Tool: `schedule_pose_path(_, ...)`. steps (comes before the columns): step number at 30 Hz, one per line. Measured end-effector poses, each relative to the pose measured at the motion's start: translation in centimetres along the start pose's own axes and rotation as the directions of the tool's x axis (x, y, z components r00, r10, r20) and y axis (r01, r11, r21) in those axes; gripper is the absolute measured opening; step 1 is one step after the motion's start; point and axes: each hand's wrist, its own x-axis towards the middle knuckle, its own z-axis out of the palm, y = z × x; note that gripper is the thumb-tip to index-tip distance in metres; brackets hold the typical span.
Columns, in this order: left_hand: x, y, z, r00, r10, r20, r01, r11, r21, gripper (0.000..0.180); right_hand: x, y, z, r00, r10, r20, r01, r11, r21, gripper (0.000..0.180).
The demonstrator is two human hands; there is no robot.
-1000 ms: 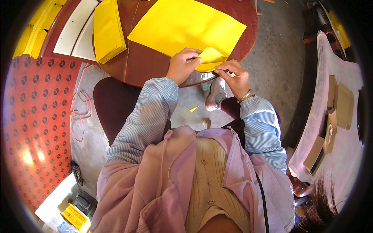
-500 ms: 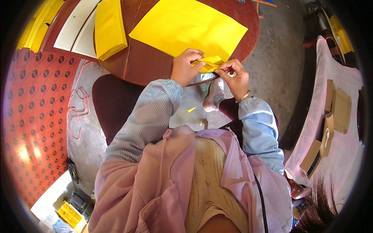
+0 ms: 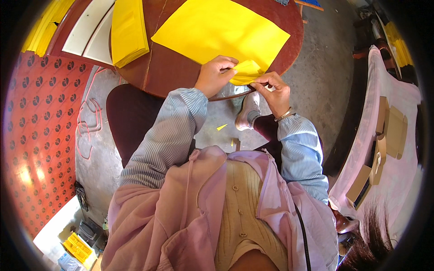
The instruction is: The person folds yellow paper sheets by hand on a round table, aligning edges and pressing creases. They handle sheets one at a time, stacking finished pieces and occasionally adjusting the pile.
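Note:
A small piece of folded yellow paper (image 3: 247, 71) is held between my two hands at the near edge of the round brown table (image 3: 174, 72). My left hand (image 3: 216, 74) pinches its left side between thumb and fingers. At the lower right corner, my right hand (image 3: 274, 90) grips it between thumb and forefinger. Just beyond my hands a large flat yellow sheet (image 3: 221, 31) lies on the table; the folded piece overlaps its near edge in view. Whether the two are joined I cannot tell.
A stack of folded yellow paper (image 3: 129, 34) lies at the table's left. A small yellow scrap (image 3: 222, 127) is on the concrete floor (image 3: 318, 58). Open cardboard boxes (image 3: 382, 144) rest on a pink cloth (image 3: 402, 180) at right. A red patterned board (image 3: 45, 131) stands at left.
The folded paper stood partly open half a second ago and now looks flatter. My left hand has shifted slightly left; my right hand stays at the corner.

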Motion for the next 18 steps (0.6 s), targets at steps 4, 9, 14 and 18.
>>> schedule_pose_path(4,-0.4,0.0,-0.1,0.994,0.107,0.028,-0.107,0.994,-0.020,0.020,0.1,-0.1,0.0,1.000,0.028,0.001,-0.028,0.999,-0.041,0.016)
schedule_pose_path(9,-0.9,0.5,0.1,0.969,0.244,0.045,-0.248,0.934,0.259,0.019,0.2,-0.2,0.2,0.999,0.033,-0.007,-0.033,0.999,-0.016,0.017)
schedule_pose_path(14,-0.6,0.4,1.0,0.989,0.116,-0.088,-0.101,0.982,0.159,0.019,0.1,-0.2,0.2,0.999,-0.009,-0.032,0.007,0.998,-0.056,0.021)
schedule_pose_path(18,-0.2,0.3,0.6,0.996,0.055,-0.070,-0.050,0.995,0.081,0.022,0.0,-0.3,0.2,1.000,-0.023,-0.020,0.022,0.998,-0.066,0.024)
